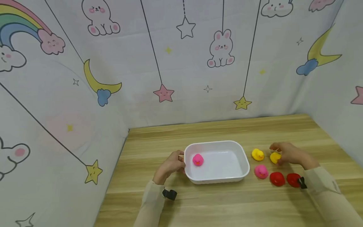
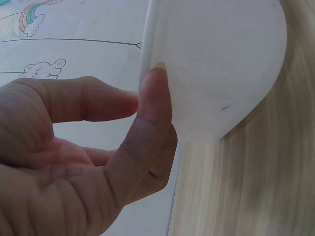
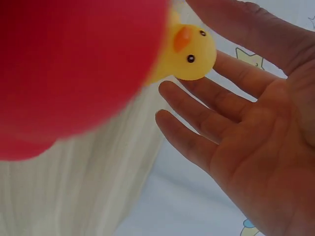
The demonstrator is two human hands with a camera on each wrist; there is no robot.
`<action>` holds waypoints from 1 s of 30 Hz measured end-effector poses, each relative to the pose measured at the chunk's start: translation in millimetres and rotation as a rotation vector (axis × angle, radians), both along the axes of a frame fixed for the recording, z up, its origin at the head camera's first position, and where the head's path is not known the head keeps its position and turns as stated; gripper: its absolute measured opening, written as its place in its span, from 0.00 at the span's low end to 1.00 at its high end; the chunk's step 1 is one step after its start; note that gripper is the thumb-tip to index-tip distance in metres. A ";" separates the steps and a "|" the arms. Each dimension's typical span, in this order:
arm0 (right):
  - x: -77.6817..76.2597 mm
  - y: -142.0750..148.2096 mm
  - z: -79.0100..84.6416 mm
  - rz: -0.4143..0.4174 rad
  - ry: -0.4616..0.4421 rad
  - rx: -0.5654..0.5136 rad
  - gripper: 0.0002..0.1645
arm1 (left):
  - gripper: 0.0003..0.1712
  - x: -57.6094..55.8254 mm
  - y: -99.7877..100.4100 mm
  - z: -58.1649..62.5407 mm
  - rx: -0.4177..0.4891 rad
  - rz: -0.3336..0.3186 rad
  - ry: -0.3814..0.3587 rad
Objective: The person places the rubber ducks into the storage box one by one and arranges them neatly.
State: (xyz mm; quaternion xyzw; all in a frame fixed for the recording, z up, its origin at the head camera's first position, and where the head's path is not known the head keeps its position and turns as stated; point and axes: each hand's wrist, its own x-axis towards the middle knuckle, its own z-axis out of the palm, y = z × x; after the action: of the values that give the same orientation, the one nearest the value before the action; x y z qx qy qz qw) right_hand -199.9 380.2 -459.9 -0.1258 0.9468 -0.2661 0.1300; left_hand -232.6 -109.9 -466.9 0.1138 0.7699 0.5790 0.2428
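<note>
Your right hand (image 1: 293,155) sits right of the frame centre in the head view, reaching over a yellow duck (image 1: 275,157). The duck lies at the hand's left side, on the table (image 1: 198,205), between your thumb and your upper fingers, partly hidden by the hand. Right wrist view: duck's head at upper centre, thumb above it, the other fingers extended behind and below. No closed grip on it, fingers spread and relaxed; whether any fingertip touches the duck, can't tell.

Your left hand (image 1: 171,164) is just left of the frame centre, grasping the left edge of the white tray (image 1: 224,160). Left wrist view: your thumb and a finger pinch the rim, near the middle of that picture.

A pink duck (image 1: 198,160) sits inside the tray, toward its left end. Right of the tray, a second yellow duck (image 1: 257,154) is left of the one by your right hand, apart from it; another pink duck (image 1: 261,172) is just below that. Two red toys, a left one (image 1: 277,178) and a right one (image 1: 293,180), lie below your right hand, the right one beside your wrist. Printed cloth (image 1: 187,63) fills the upper frame.
</note>
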 end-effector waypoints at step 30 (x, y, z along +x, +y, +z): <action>1.0 -12.6 27.1 -0.050 0.171 0.039 0.24 | 0.36 0.7 1.0 -0.6 -0.024 0.028 -0.005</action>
State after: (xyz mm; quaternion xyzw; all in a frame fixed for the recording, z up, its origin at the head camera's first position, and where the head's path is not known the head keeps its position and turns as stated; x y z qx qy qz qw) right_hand -199.0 367.7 -432.8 -0.1219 0.9623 -0.2389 0.0445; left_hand -231.9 -108.9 -467.4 0.0989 0.7776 0.5735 0.2380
